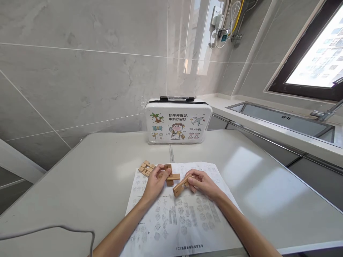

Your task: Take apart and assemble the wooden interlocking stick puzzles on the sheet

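Note:
My left hand (158, 180) is closed around some crossed wooden puzzle pieces (174, 176), one upright and one lying sideways. In my right hand (199, 182), thumb and fingers pinch a single notched wooden puzzle piece (180, 188), tilted with its near end down to the left. The two hands are close together, and a small gap parts their pieces. Beneath them lies a printed instruction sheet (187, 232) with rows of small line drawings, upside down to me. Just left of my left hand, an interlocked wooden puzzle block (146, 168) rests at the sheet's upper left corner.
A white carry case (179, 125) with cartoon prints stands at the back of the white table (107, 185). A grey cable (53, 227) runs across the front left. To the right are a counter with a sink (284, 116), a faucet (325, 113) and a window.

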{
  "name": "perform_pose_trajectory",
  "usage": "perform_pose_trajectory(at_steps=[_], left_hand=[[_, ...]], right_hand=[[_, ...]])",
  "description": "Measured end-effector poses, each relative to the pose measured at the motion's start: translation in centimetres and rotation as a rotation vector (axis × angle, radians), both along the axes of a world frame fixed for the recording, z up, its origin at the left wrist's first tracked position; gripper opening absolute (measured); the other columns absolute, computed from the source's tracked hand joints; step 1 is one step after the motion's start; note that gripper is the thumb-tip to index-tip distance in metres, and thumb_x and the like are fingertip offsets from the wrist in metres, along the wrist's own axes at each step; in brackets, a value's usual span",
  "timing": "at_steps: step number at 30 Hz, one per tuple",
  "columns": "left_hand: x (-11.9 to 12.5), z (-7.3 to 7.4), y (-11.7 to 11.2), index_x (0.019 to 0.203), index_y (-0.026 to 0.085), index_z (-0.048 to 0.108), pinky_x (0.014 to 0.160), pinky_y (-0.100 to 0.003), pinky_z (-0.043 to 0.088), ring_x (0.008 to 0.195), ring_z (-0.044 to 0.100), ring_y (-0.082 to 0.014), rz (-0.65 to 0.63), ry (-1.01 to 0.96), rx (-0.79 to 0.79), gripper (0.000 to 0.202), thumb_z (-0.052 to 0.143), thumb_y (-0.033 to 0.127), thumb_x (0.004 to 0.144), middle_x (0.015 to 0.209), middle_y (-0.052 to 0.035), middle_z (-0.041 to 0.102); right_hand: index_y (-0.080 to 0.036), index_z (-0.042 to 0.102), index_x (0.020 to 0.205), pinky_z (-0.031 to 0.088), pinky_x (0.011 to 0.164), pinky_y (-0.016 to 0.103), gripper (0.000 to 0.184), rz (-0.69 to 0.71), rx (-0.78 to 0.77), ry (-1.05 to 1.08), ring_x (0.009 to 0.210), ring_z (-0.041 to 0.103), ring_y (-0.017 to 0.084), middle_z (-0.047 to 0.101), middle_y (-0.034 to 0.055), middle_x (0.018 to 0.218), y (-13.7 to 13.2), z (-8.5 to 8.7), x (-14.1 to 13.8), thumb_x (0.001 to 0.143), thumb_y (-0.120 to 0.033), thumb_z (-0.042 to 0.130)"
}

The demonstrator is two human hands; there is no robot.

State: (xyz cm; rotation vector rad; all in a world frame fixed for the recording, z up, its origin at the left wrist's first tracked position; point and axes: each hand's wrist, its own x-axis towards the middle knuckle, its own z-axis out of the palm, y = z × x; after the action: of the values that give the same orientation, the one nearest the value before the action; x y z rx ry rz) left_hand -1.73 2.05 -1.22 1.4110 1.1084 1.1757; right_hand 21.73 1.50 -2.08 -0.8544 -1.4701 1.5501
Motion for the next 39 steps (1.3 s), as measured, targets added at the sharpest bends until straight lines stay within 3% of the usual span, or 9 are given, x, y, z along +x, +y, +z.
perform_pose_trajectory(at_steps=[2, 8, 13, 20, 27, 33, 39], left_hand=[[-0.1, 0.1, 0.1, 0.092, 0.021, 0.065, 0.086, -0.031, 0.055, 0.089, 0.071, -0.0202, 0.031, -0.050, -0.027, 0.037, 0.065, 0.058, 0.095, 0.088, -0.0023, 0.072], [-0.3, 0.2, 0.1, 0.087, 0.021, 0.064, 0.087, -0.030, 0.054, 0.092, 0.070, -0.0198, 0.098, -0.102, -0.095, 0.044, 0.059, 0.063, 0.097, 0.091, -0.0024, 0.072], [-0.3, -0.4, 0.3, 0.097, 0.022, 0.068, 0.092, -0.031, 0.054, 0.103, 0.070, -0.0210, 0.109, -0.204, -0.165, 0.040, 0.065, 0.062, 0.094, 0.102, -0.0032, 0.073], [-0.4, -0.3, 0.4, 0.103, 0.022, 0.072, 0.096, -0.035, 0.054, 0.104, 0.070, -0.0235, 0.147, -0.083, -0.058, 0.040, 0.069, 0.060, 0.092, 0.103, -0.0055, 0.076], [-0.4, 0.0, 0.1, 0.109, 0.020, 0.074, 0.096, -0.035, 0.054, 0.107, 0.070, -0.0254, 0.140, -0.085, -0.058, 0.043, 0.072, 0.058, 0.091, 0.108, -0.0088, 0.076], [-0.4, -0.1, 0.1, 0.108, 0.018, 0.075, 0.096, -0.036, 0.055, 0.105, 0.072, -0.0261, 0.121, -0.079, -0.039, 0.042, 0.075, 0.056, 0.089, 0.106, -0.0102, 0.079], [-0.1, 0.2, -0.1, 0.104, 0.016, 0.076, 0.092, -0.038, 0.059, 0.102, 0.075, -0.0284, 0.074, -0.104, -0.115, 0.045, 0.079, 0.056, 0.084, 0.101, -0.0113, 0.080]], right_hand=[[-0.021, 0.067, 0.093, 0.044, 0.056, 0.029, 0.041, -0.059, -0.001, 0.016, 0.053, 0.050, 0.012, 0.065, 0.0004, 0.074, 0.1, 0.0, 0.1, 0.088, -0.061, 0.074], [-0.021, 0.068, 0.106, 0.040, 0.054, 0.028, 0.042, -0.305, 0.029, 0.040, 0.057, 0.048, 0.013, 0.063, 0.0008, 0.079, 0.5, -0.1, 0.1, 0.092, -0.061, 0.069], [-0.020, 0.071, 0.104, 0.047, 0.061, 0.031, 0.045, -0.379, 0.101, -0.150, 0.063, 0.056, 0.017, 0.066, 0.0032, 0.081, 0.7, -0.9, -0.2, 0.095, -0.064, 0.064], [-0.021, 0.073, 0.105, 0.052, 0.072, 0.035, 0.046, -0.433, 0.250, -0.406, 0.079, 0.068, 0.024, 0.077, 0.0080, 0.092, 1.0, -2.0, -0.4, 0.099, -0.062, 0.055], [-0.022, 0.072, 0.104, 0.048, 0.069, 0.035, 0.040, -0.459, 0.337, -0.573, 0.072, 0.063, 0.023, 0.076, 0.0059, 0.089, 0.8, -2.3, -0.5, 0.103, -0.054, 0.049], [-0.023, 0.069, 0.106, 0.052, 0.083, 0.042, 0.029, -0.438, 0.486, -0.660, 0.093, 0.064, 0.027, 0.073, 0.0089, 0.102, 0.8, -2.8, -0.5, 0.106, -0.042, 0.047], [-0.024, 0.066, 0.107, 0.053, 0.091, 0.046, 0.021, -0.403, 0.559, -0.713, 0.104, 0.062, 0.029, 0.068, 0.0095, 0.107, 0.4, -2.7, -0.8, 0.106, -0.032, 0.047]])
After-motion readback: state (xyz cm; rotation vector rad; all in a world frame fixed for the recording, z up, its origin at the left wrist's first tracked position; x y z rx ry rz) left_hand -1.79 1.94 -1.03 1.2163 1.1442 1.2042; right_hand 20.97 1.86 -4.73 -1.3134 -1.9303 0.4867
